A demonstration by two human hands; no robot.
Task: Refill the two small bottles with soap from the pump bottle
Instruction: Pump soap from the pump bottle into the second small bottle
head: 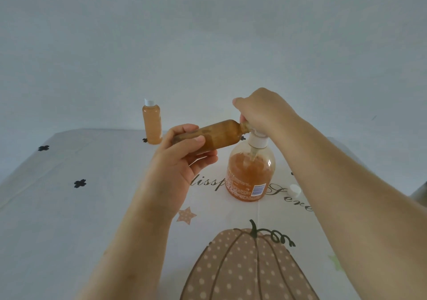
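Left hand (182, 158) grips the uncapped small bottle (219, 135), held nearly horizontal with its neck at the pump spout. Right hand (261, 112) is curled over the pump head of the pump bottle (250, 172) — upright on the pumpkin-print tablecloth (92, 207). Second small bottle (152, 124) stands capped, full, far left. Loose white cap (295, 190) lies right of the pump bottle.

Under the right hand (261, 112), the nozzle of the pump bottle (250, 174) and mouth of the small bottle (217, 135) are hidden.
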